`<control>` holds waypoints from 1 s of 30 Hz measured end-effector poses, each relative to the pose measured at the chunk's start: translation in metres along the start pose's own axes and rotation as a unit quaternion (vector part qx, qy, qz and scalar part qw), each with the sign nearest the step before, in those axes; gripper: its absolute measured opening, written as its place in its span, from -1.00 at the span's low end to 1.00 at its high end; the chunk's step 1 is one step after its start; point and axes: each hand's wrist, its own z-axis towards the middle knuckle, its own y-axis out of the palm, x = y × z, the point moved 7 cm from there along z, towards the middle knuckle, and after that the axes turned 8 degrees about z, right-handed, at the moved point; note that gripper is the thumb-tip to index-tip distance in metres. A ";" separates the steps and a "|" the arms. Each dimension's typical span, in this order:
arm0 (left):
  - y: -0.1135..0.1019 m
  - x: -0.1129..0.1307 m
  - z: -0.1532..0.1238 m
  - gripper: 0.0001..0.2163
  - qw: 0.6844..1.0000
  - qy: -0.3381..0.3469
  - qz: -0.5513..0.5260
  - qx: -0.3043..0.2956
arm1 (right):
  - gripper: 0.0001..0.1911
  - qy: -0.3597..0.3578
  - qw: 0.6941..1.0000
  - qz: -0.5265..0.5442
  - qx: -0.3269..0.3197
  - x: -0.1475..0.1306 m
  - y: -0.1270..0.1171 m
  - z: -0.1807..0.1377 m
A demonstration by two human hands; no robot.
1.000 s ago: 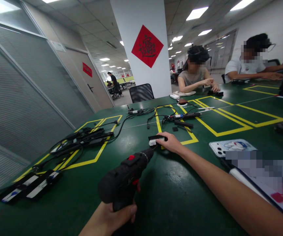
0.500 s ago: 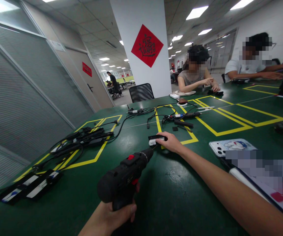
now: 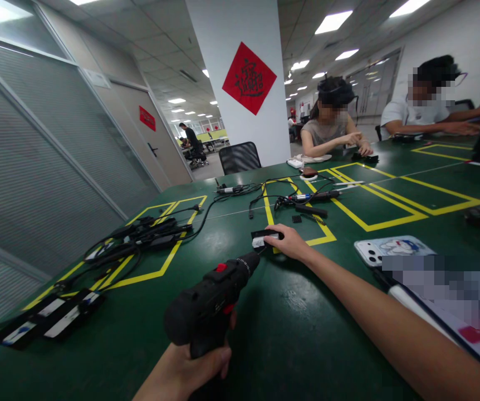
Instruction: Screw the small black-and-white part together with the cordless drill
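Observation:
My left hand (image 3: pixel 190 373) grips the handle of a black cordless drill (image 3: pixel 212 303) with a red switch, low in the middle of the view. The drill's tip points at a small black part with a white label (image 3: pixel 260 238) lying on the green table (image 3: pixel 290 328). My right hand (image 3: pixel 289 240) reaches across the table and pinches that part at its right end, holding it down near a yellow tape corner.
A tangle of black cables and adapters (image 3: pixel 140 236) lies at the left, flat black labelled strips (image 3: pixel 43 320) at the near left. A phone (image 3: pixel 392 249) sits at the right. More tools and cables (image 3: pixel 307 200) lie further back. Two seated people (image 3: pixel 332 125) work at the far side.

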 end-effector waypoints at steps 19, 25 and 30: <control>0.000 0.002 -0.002 -0.54 1.000 -0.006 0.002 -0.006 | -0.65 0.000 1.000 0.004 0.003 0.000 0.000 -0.001; -0.001 0.001 -0.002 -0.52 1.000 -0.012 -0.001 -0.004 | -0.64 -0.005 1.000 0.003 0.007 0.000 0.000 -0.001; 0.000 0.004 -0.002 -0.52 1.000 -0.014 -0.004 0.008 | -0.64 -0.001 1.000 0.003 0.005 0.001 -0.001 -0.001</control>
